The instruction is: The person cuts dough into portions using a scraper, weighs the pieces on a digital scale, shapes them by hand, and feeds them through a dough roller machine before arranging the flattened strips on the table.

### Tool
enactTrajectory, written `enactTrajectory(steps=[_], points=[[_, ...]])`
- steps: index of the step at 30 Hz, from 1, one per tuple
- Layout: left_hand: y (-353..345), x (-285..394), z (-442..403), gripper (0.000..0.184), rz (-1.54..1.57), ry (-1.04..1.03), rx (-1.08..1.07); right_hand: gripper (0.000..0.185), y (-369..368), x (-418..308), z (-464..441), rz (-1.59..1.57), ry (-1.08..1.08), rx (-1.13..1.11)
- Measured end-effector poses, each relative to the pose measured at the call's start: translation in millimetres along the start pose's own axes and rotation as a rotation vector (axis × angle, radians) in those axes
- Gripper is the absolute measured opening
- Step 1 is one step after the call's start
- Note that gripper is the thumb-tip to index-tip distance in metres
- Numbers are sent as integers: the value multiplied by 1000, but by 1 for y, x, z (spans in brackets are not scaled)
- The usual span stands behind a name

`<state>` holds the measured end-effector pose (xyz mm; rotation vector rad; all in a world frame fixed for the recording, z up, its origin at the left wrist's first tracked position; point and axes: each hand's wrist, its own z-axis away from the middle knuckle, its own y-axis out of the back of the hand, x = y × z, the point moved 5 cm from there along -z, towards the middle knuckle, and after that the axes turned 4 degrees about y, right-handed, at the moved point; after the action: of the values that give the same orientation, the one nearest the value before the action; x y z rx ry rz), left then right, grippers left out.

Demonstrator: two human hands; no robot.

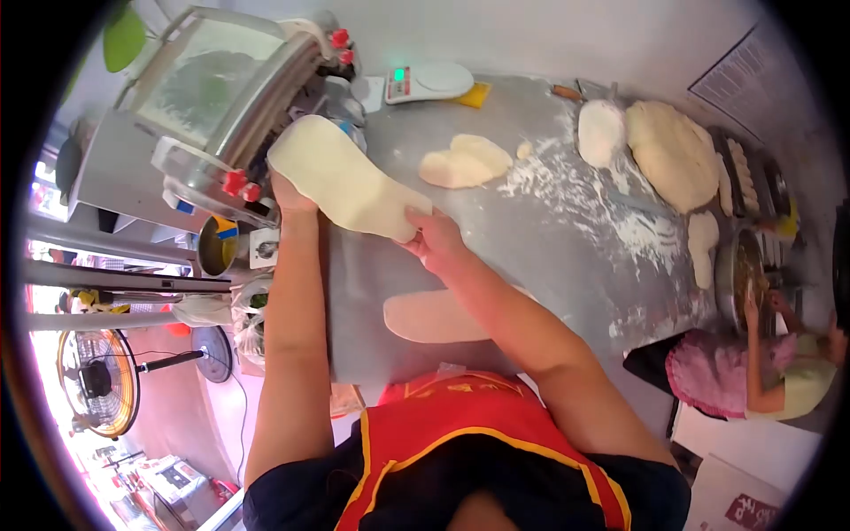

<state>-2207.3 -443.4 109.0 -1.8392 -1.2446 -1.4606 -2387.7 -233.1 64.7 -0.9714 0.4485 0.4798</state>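
Observation:
A long, flat sheet of dough [341, 173] is held up over the left end of the grey table. My left hand [290, 196] supports its far left end from beneath, with most of the fingers hidden under the dough. At the near right end, my right hand [434, 237] pinches the sheet between thumb and fingers. Another flattened dough strip [434, 316] lies on the table close to my apron, partly covered by my right forearm. Beyond my right hand rest some overlapping flat dough pieces [465, 162] and a tiny dough scrap [524, 150].
A dough-rolling machine [221, 88] with red knobs stands at the left. A lit kitchen scale [429, 82] sits at the back. Loose flour, a large dough mass [673, 155] and a smaller lump [602, 133] are at right. A co-worker [766, 372] reaches into a metal bowl [739, 274].

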Motion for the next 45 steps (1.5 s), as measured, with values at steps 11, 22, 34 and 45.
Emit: enactTrajectory(steps=[11,22,34,45], points=[[-182,-24,150,53,1319,625,173,30,198,-89,50,405,-1,175],[-187,-81,209,44,1067,1026,281,30,245,-95,18,1323,211,392],[-143,-10,190,38,-273,729,161,43,83,-97,-115,1850,1104,205],[-214,-37,116,33,373,1049,50,45,127,-78,-154,1177,316,210]])
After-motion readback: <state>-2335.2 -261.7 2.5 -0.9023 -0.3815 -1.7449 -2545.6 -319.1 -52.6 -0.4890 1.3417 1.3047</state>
